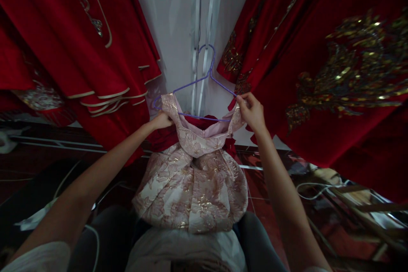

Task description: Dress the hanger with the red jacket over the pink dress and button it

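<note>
A pale pink brocade dress (197, 191) with a shiny floral pattern spreads over my lap, its neckline facing up and away from me. Through its shoulder straps runs a purple wire hanger (191, 83), whose hook reaches up in front of metal rails. My left hand (163, 120) grips the dress just below the left strap, its fingers partly hidden behind the cloth. At the other strap, my right hand (251, 111) pinches the fabric by the hanger's right end.
Red garments with beaded trim (108, 51) hang on the left. More red cloth with gold sequin embroidery (357, 68) hangs on the right. Behind the hanger, vertical metal rails (208, 12) stand against a pale wall. A wooden frame (360, 208) and a white cord lie low at right.
</note>
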A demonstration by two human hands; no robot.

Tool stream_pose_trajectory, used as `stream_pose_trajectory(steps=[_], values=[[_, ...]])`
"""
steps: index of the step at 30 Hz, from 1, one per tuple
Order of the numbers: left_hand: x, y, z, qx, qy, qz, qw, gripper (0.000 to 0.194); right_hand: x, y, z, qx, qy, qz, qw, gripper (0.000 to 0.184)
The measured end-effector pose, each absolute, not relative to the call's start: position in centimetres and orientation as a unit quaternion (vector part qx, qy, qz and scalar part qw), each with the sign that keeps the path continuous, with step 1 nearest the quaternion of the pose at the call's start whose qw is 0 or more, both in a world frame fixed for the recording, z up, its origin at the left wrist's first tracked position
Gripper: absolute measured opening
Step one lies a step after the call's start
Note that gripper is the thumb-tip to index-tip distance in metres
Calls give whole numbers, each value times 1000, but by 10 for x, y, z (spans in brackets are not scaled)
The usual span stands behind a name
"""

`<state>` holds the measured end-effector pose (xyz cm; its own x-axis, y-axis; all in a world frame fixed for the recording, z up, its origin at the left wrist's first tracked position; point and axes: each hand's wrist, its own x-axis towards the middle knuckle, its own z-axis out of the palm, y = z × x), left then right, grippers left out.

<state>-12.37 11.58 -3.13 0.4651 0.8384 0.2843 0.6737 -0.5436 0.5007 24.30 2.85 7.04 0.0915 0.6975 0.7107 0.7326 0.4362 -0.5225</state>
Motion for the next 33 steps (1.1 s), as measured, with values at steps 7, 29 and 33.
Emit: stream_pose_trajectory(steps=[7, 29, 33], values=[[-166, 106, 2, 823, 499, 258, 81, 50, 245, 30, 70, -529, -678, -9, 511, 37], [-101, 69, 123, 731, 538, 389, 159, 20, 243, -1, 91, -542, -696, -31, 470, 38], [-90, 44, 127, 796, 426, 372, 216, 20, 243, -8, 99, -529, -715, -2, 457, 39]])
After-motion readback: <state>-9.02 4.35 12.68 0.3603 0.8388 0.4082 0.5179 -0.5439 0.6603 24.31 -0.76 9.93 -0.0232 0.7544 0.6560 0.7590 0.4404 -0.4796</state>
